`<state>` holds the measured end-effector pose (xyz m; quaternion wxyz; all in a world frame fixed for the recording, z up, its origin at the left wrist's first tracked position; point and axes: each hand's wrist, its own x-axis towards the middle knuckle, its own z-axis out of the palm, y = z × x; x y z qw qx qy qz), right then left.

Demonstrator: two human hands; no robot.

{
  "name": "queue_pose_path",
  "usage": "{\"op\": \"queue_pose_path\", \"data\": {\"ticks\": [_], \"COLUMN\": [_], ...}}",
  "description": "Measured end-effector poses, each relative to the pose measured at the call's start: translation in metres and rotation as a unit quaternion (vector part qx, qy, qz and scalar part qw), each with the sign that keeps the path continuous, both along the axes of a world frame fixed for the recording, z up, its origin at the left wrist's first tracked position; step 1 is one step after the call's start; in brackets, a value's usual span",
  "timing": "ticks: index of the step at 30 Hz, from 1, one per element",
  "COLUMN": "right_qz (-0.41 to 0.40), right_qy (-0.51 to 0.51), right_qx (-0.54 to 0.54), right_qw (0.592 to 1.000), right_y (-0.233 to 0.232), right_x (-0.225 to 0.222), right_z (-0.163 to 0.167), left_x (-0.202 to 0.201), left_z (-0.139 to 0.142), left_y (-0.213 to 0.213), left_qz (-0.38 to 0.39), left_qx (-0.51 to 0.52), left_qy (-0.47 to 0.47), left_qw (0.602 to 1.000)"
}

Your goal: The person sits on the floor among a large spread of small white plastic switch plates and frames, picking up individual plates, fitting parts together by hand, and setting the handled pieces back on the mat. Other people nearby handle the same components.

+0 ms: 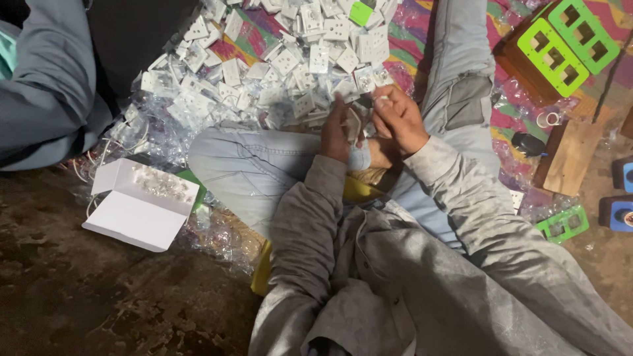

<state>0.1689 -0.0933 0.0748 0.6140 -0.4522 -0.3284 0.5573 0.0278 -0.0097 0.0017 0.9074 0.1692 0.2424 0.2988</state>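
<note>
I sit cross-legged on the floor in blue jeans and a grey jacket. My left hand (335,132) and my right hand (399,118) meet in front of my lap, fingers closed together on a small white socket plate (355,122). A big heap of white socket plates (277,59) in clear plastic wrappers lies just beyond my hands. What exactly the fingers do to the plate is hidden by the hands.
An open white cardboard box (142,204) with small shiny parts lies at my left knee. Green perforated frames on a brown block (560,46) sit at top right, another green frame (562,224) at right. Another person's grey sleeve (46,86) is top left.
</note>
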Motion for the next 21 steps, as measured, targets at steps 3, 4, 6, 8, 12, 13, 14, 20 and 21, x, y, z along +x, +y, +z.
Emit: {"op": "queue_pose_path", "data": {"ticks": [3, 4, 6, 8, 12, 13, 14, 20, 21], "right_qz": [-0.004, 0.002, 0.012, 0.019, 0.034, 0.037, 0.029, -0.008, -0.007], "right_qy": [-0.056, -0.073, -0.19, -0.315, -0.475, -0.492, -0.513, -0.626, -0.633], "right_qx": [0.005, 0.02, 0.067, 0.077, 0.079, 0.094, 0.097, 0.085, 0.079], "right_qw": [0.998, 0.997, 0.979, 0.946, 0.876, 0.865, 0.852, 0.775, 0.77], "right_y": [0.004, 0.005, 0.002, -0.001, -0.001, 0.0, 0.001, -0.003, -0.004], "right_x": [0.0, -0.001, -0.007, -0.011, -0.013, -0.014, -0.013, -0.008, -0.008], "right_z": [0.003, 0.005, 0.012, 0.024, 0.048, 0.052, 0.055, 0.06, 0.061], "left_x": [-0.001, -0.002, 0.0, 0.002, 0.004, 0.004, 0.004, 0.005, 0.006], "left_z": [-0.001, -0.002, -0.007, -0.012, -0.014, -0.011, -0.007, 0.022, 0.025], "left_y": [0.006, 0.008, 0.01, 0.01, 0.005, 0.003, 0.001, -0.003, -0.004], "left_qz": [0.068, 0.085, 0.111, 0.131, 0.128, 0.123, 0.118, 0.024, 0.035], "left_qx": [0.041, 0.055, 0.072, 0.081, 0.176, 0.194, 0.211, 0.367, 0.368], "left_qy": [0.204, 0.2, 0.192, 0.183, 0.241, 0.261, 0.281, 0.398, 0.395], "left_qw": [0.976, 0.975, 0.972, 0.971, 0.946, 0.938, 0.929, 0.84, 0.841]}}
